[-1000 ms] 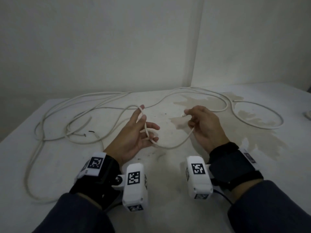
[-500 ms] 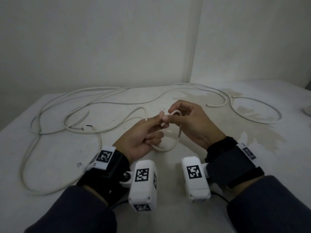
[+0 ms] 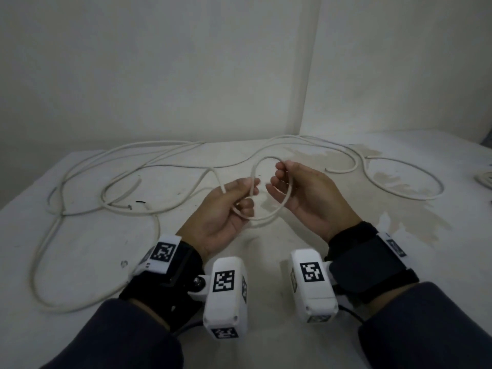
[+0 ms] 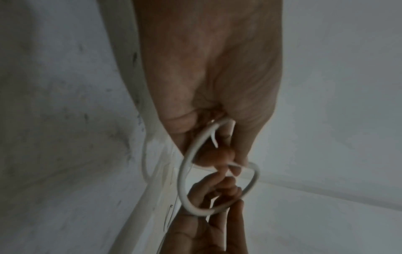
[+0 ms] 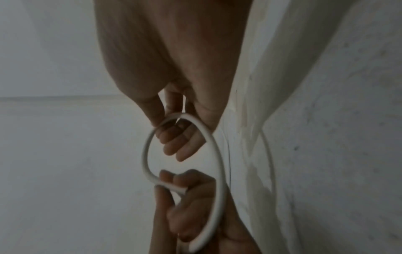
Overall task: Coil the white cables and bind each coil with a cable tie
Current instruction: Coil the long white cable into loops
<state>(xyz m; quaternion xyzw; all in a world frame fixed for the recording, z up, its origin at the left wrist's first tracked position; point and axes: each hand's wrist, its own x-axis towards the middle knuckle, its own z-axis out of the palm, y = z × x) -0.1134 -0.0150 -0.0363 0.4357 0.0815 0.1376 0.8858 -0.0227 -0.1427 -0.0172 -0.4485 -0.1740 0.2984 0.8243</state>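
Note:
A white cable runs across the white table (image 3: 80, 262), and its near end is bent into one round loop (image 3: 267, 157) held between my hands. My left hand (image 3: 226, 206) pinches the loop's crossing between thumb and fingers, and the cut cable end (image 3: 223, 189) sticks out past the thumb. My right hand (image 3: 306, 198) has its fingers loosely curled round the loop's right side. In the left wrist view the loop (image 4: 181, 171) hangs from the left hand (image 4: 206, 77). The right wrist view shows the loop (image 5: 219, 171) over the right fingers (image 5: 180, 142), with the left hand (image 5: 191, 214) below them.
Long slack runs of white cable (image 3: 159, 142) sprawl over the table's back and left. Another curve of cable (image 3: 442, 186) lies at the right. A small black item (image 3: 139, 201) lies left of my hands. Brown stains (image 3: 386, 179) mark the right of the table. Walls meet in a corner behind.
Half a second ago my hands met fingertip to fingertip over the cable. They have since drawn apart, and a round loop stands between them.

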